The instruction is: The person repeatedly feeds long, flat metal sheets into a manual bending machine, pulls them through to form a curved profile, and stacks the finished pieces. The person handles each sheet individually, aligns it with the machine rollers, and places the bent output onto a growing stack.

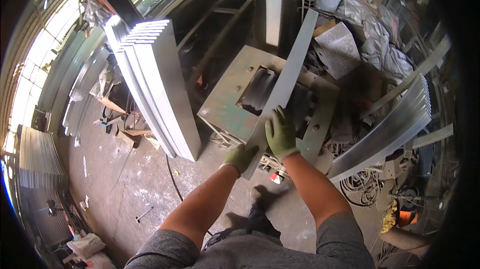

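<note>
A long, flat grey metal strip (287, 76) slants across a worn greenish metal machine top (225, 81). In the top are dark openings with black curved parts (258, 90), partly covered by the strip. My left hand (239, 159), in a green work glove, is closed round the strip's left edge near its close end. Farther up, my right hand (281, 135), gloved alike, rests on the strip's right side with its fingers stretched out. The undersides of both hands are hidden.
Left stands a tall stack of bright metal profiles (155, 89); another stack (390, 129) leans out at the right. A dark cable (175, 184) and a small T-shaped metal tool (144, 215) lie on the floor. Coiled wires (361, 189) lie right.
</note>
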A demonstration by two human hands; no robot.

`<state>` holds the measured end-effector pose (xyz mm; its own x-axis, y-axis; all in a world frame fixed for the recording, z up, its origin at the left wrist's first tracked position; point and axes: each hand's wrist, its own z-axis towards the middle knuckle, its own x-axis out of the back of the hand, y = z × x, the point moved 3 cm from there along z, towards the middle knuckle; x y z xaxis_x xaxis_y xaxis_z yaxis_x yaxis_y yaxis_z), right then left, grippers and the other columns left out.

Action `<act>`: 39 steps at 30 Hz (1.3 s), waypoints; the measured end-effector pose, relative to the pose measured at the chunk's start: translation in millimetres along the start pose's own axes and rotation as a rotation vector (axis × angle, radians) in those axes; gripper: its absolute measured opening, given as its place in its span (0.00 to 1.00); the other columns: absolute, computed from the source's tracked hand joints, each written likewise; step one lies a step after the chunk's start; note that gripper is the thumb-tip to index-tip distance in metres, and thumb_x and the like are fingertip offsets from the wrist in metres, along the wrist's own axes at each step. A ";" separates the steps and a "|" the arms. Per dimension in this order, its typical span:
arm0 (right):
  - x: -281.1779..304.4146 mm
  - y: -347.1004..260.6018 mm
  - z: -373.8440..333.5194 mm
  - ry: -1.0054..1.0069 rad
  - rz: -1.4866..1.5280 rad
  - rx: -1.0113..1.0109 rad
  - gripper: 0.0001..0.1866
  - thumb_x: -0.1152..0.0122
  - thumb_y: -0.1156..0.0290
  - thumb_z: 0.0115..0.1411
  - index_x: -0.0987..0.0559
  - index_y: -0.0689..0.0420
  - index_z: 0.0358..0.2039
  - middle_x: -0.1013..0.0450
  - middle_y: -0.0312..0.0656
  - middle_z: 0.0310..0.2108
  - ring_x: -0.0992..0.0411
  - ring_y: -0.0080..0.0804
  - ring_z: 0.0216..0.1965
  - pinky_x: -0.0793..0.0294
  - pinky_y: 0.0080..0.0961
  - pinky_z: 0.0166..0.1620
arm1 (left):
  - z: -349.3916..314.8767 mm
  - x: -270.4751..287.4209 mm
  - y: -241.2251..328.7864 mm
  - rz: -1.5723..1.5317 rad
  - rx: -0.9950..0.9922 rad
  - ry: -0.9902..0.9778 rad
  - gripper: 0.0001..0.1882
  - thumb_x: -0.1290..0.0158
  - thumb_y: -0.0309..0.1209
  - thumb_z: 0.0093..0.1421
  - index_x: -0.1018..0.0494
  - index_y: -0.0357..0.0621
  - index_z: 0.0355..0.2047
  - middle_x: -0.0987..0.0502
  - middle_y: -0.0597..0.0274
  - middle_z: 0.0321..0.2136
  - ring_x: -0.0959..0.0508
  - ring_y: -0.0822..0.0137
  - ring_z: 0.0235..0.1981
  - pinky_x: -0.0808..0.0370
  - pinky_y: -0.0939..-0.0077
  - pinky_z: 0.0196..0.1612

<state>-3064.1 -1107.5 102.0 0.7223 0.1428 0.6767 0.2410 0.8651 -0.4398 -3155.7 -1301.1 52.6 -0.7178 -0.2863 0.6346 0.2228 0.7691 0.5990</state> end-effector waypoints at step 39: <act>-39.6 -317.5 -306.8 -0.433 0.033 0.017 0.16 0.33 0.70 0.65 0.18 0.57 0.52 0.24 0.53 0.63 0.31 0.62 0.69 0.30 0.58 0.71 | -330.5 -35.6 -356.5 0.048 0.216 -0.214 0.46 0.41 0.75 0.68 0.18 0.40 0.58 0.12 0.34 0.51 0.12 0.35 0.54 0.17 0.46 0.57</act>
<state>-2970.3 -1535.3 33.7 0.3897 0.3558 0.8494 0.2091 0.8641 -0.4579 -2991.5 -1754.0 -22.2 -0.8376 -0.1380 0.5286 0.1302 0.8892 0.4386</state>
